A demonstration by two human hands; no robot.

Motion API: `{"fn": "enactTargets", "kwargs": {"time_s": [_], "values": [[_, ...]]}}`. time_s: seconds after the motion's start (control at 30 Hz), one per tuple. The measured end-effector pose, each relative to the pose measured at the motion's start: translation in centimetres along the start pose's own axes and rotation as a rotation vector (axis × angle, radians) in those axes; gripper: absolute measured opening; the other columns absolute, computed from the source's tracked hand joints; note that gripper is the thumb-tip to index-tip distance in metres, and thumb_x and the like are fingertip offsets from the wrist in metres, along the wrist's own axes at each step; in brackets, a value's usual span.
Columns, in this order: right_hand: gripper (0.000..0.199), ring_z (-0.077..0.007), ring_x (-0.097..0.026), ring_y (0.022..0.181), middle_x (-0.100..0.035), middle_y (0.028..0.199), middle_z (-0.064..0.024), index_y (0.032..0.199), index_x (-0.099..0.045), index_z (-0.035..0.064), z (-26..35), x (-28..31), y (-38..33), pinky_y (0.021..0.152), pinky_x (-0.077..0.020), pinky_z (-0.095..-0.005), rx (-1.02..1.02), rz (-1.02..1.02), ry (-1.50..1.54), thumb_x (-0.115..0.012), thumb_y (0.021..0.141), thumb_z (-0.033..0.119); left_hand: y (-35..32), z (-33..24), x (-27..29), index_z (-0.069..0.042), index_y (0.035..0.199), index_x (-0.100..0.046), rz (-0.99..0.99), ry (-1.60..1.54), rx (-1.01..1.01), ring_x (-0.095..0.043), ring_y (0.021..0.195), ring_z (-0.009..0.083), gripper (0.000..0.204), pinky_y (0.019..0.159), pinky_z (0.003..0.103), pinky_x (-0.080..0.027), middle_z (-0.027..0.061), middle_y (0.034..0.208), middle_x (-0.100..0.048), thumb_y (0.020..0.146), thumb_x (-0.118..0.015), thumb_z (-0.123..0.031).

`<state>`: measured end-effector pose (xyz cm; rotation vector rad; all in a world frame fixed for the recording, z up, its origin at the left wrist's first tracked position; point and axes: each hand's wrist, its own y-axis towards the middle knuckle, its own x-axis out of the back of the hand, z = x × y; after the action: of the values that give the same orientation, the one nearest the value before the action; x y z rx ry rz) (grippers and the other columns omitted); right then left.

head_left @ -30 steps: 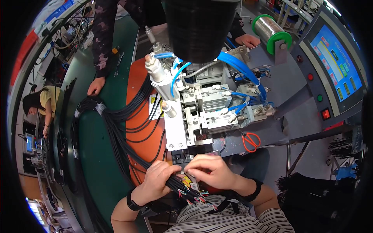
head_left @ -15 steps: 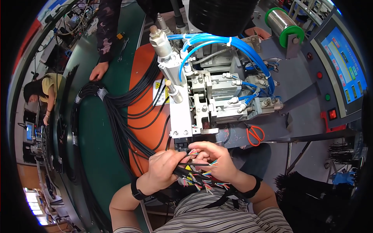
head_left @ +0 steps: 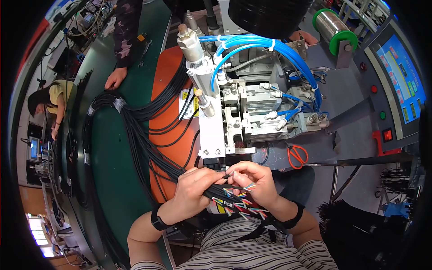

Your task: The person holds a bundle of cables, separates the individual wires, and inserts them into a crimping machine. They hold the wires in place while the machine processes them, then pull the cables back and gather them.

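A bundle of black cables [head_left: 159,161] runs from the left into my closed left hand [head_left: 194,188]. Beyond that hand, the cable ends fan out with stripped coloured wires [head_left: 240,205] in red, white, green, blue and yellow. My right hand [head_left: 257,182] pinches the end of a single cable in front of my left fingertips; its wire tips are mostly hidden by the fingers. Another cable end with splayed wires shows beside the right palm. Both hands are just in front of the metal machine [head_left: 212,139], close to its lower edge.
Orange-handled scissors [head_left: 297,156] lie right of the machine. Blue air hoses [head_left: 288,51] arch above it. A solder wire spool [head_left: 333,29] and a touchscreen [head_left: 400,76] stand at the right. Another person's hand [head_left: 116,78] rests by the coiled cables on the green table [head_left: 112,148].
My fingertips have drawn closer together around one cable end, covering wires that showed before. The loose cable ends have shifted slightly right. The view has moved a little.
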<state>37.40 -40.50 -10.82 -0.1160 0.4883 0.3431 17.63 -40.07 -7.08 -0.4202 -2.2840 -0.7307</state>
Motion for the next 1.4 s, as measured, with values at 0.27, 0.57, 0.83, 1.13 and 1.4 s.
{"fn": "enactTargets", "kwargs": {"time_s": [0.27, 0.57, 0.83, 1.13, 1.4], "values": [[0.023, -0.0061, -0.057, 0.072, -0.06, 0.086, -0.0053, 0.116, -0.06, -0.0026, 0.4, 0.8, 0.3, 0.062, -0.0446, -0.0193, -0.168, 0.004, 0.092, -0.061, 0.093, 0.001, 0.7, -0.7, -1.0, 0.0, 0.102, -0.064, -0.04, 0.205, -0.187, -0.058, 0.061, 0.0238, 0.027, 0.056, 0.036, -0.042, 0.0078, 0.077, -0.063, 0.077, -0.072, -0.004], [0.028, -0.0113, -0.061, 0.082, -0.062, 0.098, -0.0074, 0.122, -0.058, -0.0022, -0.9, -1.3, -0.5, 0.071, -0.0502, -0.0241, 0.708, -0.127, -0.949, -0.059, 0.094, -0.002, 0.6, -0.3, -1.4, -0.003, 0.092, -0.062, -0.084, 0.016, -0.052, -0.053, 0.05, 0.0213, 0.019, 0.049, 0.032, -0.038, 0.0054, 0.065, -0.057, 0.077, -0.073, -0.004], [0.023, -0.0157, -0.063, 0.086, -0.062, 0.1, -0.0113, 0.114, -0.065, -0.0059, -0.5, 0.6, 0.2, 0.075, -0.0525, -0.0267, 0.1, 0.014, 0.009, -0.061, 0.091, -0.004, 0.8, -0.2, -1.3, -0.003, 0.092, -0.061, -0.051, 0.151, -0.116, -0.053, 0.049, 0.0218, 0.017, 0.047, 0.033, -0.036, 0.0052, 0.063, -0.056, 0.08, -0.072, -0.004], [0.02, -0.0134, -0.065, 0.081, -0.064, 0.101, -0.012, 0.11, -0.068, -0.0053, 0.0, 1.7, 0.4, 0.071, -0.0537, -0.023, 0.068, 0.059, -0.038, -0.059, 0.092, -0.007, 1.2, -0.1, -1.7, -0.003, 0.091, -0.061, -0.039, 0.016, -0.05, -0.056, 0.05, 0.0231, 0.014, 0.048, 0.033, -0.039, 0.0066, 0.065, -0.058, 0.081, -0.071, -0.005], [0.017, -0.0106, -0.064, 0.07, -0.065, 0.096, -0.0105, 0.105, -0.069, -0.0051, 0.4, 2.2, 0.4, 0.059, -0.0523, -0.0216, 0.063, 0.03, -0.16, -0.061, 0.09, -0.007, 1.3, -0.6, -1.5, -0.002, 0.092, -0.062, 0.032, 0.031, -0.043, -0.056, 0.051, 0.0231, 0.016, 0.049, 0.033, -0.04, 0.0065, 0.065, -0.058, 0.079, -0.071, -0.005]]}}
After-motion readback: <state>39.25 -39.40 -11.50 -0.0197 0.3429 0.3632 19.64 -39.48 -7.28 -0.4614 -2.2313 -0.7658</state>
